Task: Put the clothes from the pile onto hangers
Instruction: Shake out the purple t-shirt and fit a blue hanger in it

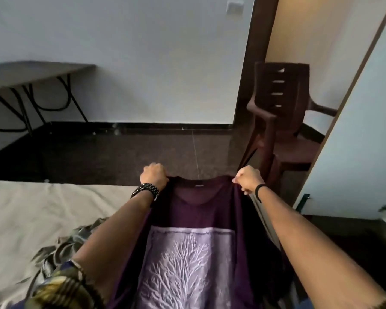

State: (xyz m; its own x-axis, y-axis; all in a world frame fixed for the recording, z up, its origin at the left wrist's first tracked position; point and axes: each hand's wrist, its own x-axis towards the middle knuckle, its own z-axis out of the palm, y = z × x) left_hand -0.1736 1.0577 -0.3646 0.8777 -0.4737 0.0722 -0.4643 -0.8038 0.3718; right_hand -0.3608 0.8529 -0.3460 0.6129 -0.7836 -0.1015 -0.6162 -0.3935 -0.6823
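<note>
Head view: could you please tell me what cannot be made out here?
- Hanger: none visible; whether one sits behind the purple T-shirt cannot be told.
- T-shirt hem: cut off by the bottom edge.
- Fingertips of left hand and right hand: curled into the shoulder fabric.
- Patterned garment: blurred, partly behind the left arm.

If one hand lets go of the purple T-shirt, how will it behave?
The purple T-shirt is probably floppy: it sags between the left hand and right hand. That shoulder would likely drop and fold. It seems light, since fingertip grips hold it.
</note>
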